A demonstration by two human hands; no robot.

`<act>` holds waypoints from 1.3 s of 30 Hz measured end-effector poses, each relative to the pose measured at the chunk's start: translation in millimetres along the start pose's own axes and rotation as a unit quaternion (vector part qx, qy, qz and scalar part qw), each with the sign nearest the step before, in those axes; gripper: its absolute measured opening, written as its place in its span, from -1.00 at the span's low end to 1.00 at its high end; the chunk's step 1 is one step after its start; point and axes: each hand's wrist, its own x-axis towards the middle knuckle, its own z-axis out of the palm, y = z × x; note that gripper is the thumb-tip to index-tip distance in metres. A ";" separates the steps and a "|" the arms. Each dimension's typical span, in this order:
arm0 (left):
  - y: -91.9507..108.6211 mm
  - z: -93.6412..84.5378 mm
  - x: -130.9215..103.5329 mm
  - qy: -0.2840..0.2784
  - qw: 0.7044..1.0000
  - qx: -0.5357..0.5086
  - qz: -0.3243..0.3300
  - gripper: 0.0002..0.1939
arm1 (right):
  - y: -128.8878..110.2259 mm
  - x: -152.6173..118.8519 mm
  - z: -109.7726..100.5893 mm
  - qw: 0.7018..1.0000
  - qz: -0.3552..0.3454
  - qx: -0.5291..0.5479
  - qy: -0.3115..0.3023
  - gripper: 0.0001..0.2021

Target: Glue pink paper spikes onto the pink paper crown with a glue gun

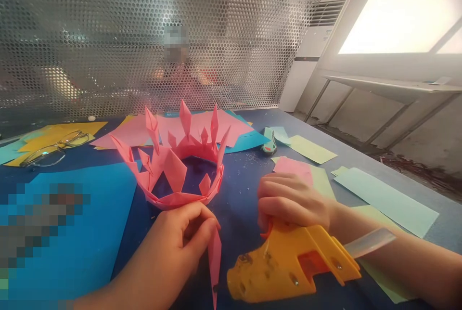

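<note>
A folded pink paper crown point(176, 198) with pointed spikes stands on the dark blue table in front of me. My left hand point(180, 242) is at its near rim, thumb and fingers pinched on a long pink folded paper piece point(214, 257) that points down toward me. My right hand point(292, 199) is wrapped round the handle of a yellow hot glue gun point(277, 269). The gun lies on its side in my grip, its nozzle end toward the pink piece but apart from it. A clear glue stick point(375, 241) juts from its back.
A blue sheet point(90, 218) lies at left, near eyeglasses point(54, 148) on yellow paper. Pink sheets point(227, 124) lie behind the crown. A green-and-white tool point(269, 141) and pale green papers point(386, 199) are at right. A perforated metal panel point(216, 21) stands at the back.
</note>
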 end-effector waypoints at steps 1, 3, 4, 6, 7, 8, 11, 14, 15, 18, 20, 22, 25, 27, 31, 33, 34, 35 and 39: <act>0.7 0.0 0.0 0.001 1.000 0.002 -0.002 -0.71 | -0.3 0.1 0.1 1.000 -0.004 -0.007 -0.001 -0.80; 2.4 0.0 0.2 -0.001 1.000 0.006 -0.005 -0.73 | -0.9 0.4 -0.8 1.000 -0.006 -0.019 -0.008 -0.79; 3.1 -0.1 0.3 -0.003 1.000 0.005 -0.007 -0.73 | -1.0 0.5 -1.5 1.000 -0.006 -0.024 -0.011 -0.80; 3.9 -0.3 0.5 -0.004 1.000 0.004 -0.007 -0.73 | -0.6 0.3 -2.9 0.999 -0.006 -0.032 -0.013 -0.79; 3.9 -0.4 0.4 -0.003 1.000 0.004 -0.005 -0.73 | -0.3 0.1 -3.4 0.999 -0.004 -0.034 -0.014 -0.79; 3.8 -0.6 0.2 -0.003 1.000 0.005 -0.003 -0.73 | 0.1 -0.2 -3.6 0.999 -0.003 -0.036 -0.014 -0.79; 3.3 -0.9 -1.0 -0.005 1.000 0.001 -0.003 -0.73 | 0.4 -0.6 -2.7 0.999 -0.008 -0.044 -0.011 -0.78; 3.6 -0.8 -1.6 -0.007 1.000 -0.005 -0.005 -0.73 | -0.2 -0.2 -1.4 0.998 -0.025 -0.049 -0.009 -0.81; 4.0 -0.6 -1.6 -0.007 1.000 -0.007 -0.008 -0.73 | -0.3 -0.1 -1.2 0.998 -0.029 -0.049 -0.010 -0.81; 5.2 -0.2 -0.9 -0.009 1.000 -0.013 -0.018 -0.72 | 0.4 -0.7 -1.3 0.999 -0.024 -0.046 -0.008 -0.80; 5.5 -0.2 -0.8 -0.009 1.000 -0.012 -0.018 -0.70 | 1.1 -1.4 -1.6 0.999 -0.012 -0.043 0.002 -0.81; 5.0 -0.3 -1.0 -0.010 1.000 -0.011 -0.014 -0.70 | 1.0 -1.6 -1.5 0.999 -0.008 -0.046 0.010 -0.82; 3.1 -0.4 -1.2 -0.008 1.000 -0.007 -0.010 -0.70 | -1.1 -0.5 -1.1 0.998 -0.024 -0.057 0.005 -0.82; 1.9 -0.1 -0.6 -0.004 1.000 -0.003 -0.007 -0.71 | -2.5 0.4 -1.1 0.997 -0.037 -0.064 -0.004 -0.84; 1.1 0.7 0.9 -0.007 1.000 -0.010 -0.006 -0.69 | -0.6 -0.1 -1.7 0.997 -0.040 -0.073 -0.005 -0.87; 1.5 0.7 0.8 -0.009 1.000 -0.014 -0.011 -0.68 | 1.6 -0.9 -1.9 0.997 -0.036 -0.073 0.000 -0.85; 1.8 0.6 0.5 -0.010 1.000 -0.016 -0.014 -0.69 | 2.3 -1.1 -2.0 0.997 -0.035 -0.073 0.002 -0.85; 2.0 0.4 0.2 -0.011 1.000 -0.017 -0.015 -0.68 | 2.4 -1.0 -2.1 0.997 -0.036 -0.073 0.003 -0.84; 2.3 0.2 -1.1 -0.011 1.000 -0.018 -0.022 -0.72 | -1.5 1.7 -3.7 0.996 -0.055 -0.071 -0.014 -0.82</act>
